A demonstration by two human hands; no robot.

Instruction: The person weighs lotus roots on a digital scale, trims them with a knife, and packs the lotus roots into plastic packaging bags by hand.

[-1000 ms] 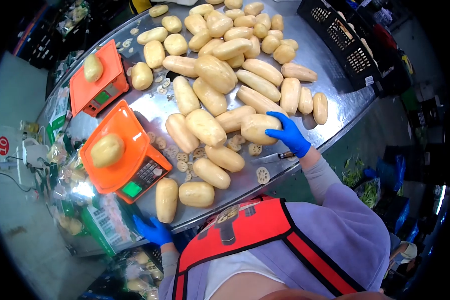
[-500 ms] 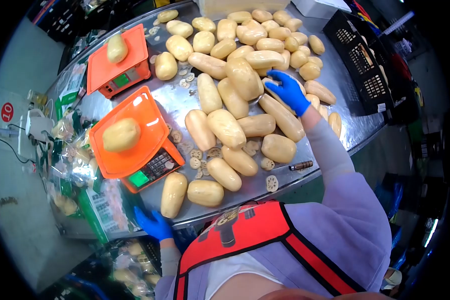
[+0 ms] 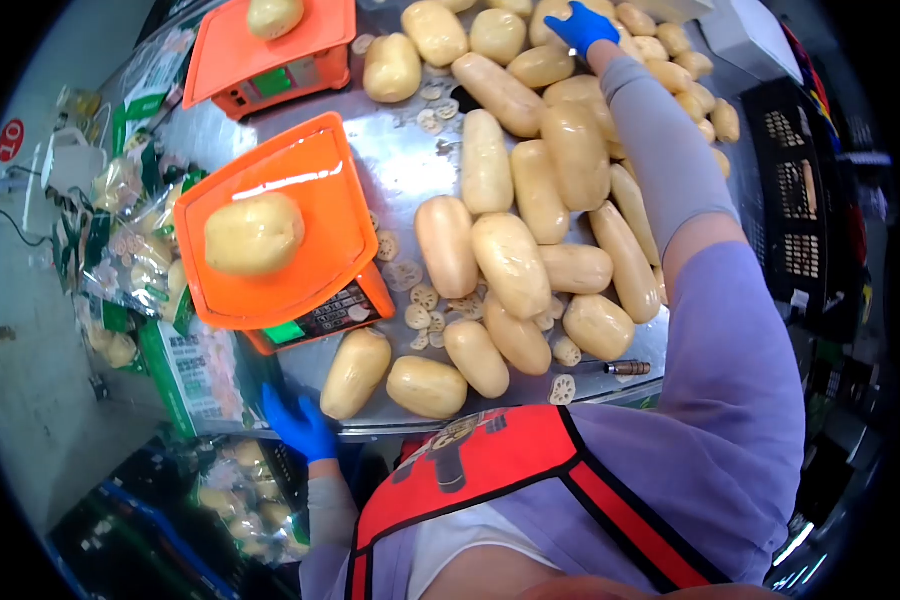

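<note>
Left of centre, a lotus root (image 3: 254,234) sits on the orange scale (image 3: 325,200). Lower left, here's my left grip (image 3: 302,424), empty, fingers apart by the desk's (image 3: 400,150) edge. Roots (image 3: 511,265) crowd mid-frame. Top, right of centre, my right grip (image 3: 582,28) is at a pale root (image 3: 540,34): clamped or merely touching, I can't tell.

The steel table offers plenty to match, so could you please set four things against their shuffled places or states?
1. Left hand
2. Right hand
3. Nearer orange scale
4. Knife

A. Bears one lotus root
B. Brown-handled, lying on the table
C. At the farther lotus roots
D. Beside the green-and-white package

Pairs: 1-D; 2-C; 3-A; 4-B
</note>
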